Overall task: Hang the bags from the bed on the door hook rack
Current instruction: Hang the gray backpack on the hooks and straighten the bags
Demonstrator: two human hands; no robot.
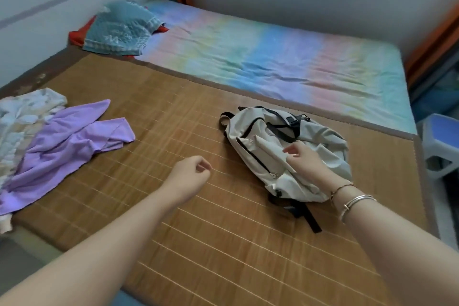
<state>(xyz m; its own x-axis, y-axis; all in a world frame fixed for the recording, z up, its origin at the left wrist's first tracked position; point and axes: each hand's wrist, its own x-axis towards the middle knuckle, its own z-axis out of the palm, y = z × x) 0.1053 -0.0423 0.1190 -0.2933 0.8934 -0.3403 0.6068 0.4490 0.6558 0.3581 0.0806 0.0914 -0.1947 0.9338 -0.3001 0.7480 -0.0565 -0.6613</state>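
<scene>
**Backpack waits on the mat, hands closing in**

Clothing sits at the far left: a purple garment (67, 136) lying over a pale floral one (22, 117) on the bamboo mat (173, 107). Right of it, the left hand (191, 174) hovers over bare mat, fingers curled loosely into a near-fist, holding nothing. Further right, the right hand (305, 159) is over the cream backpack (268, 146), fingers partly spread and bent toward the fabric; no grip looks made yet. The backpack lies flat on the mat, near the bed's right side, black straps trailing. This looks like the pickup step. Next, a hand must find the top loop (224, 117) at the far-left end, the part suited to a hook. No door rack is in view.
</scene>
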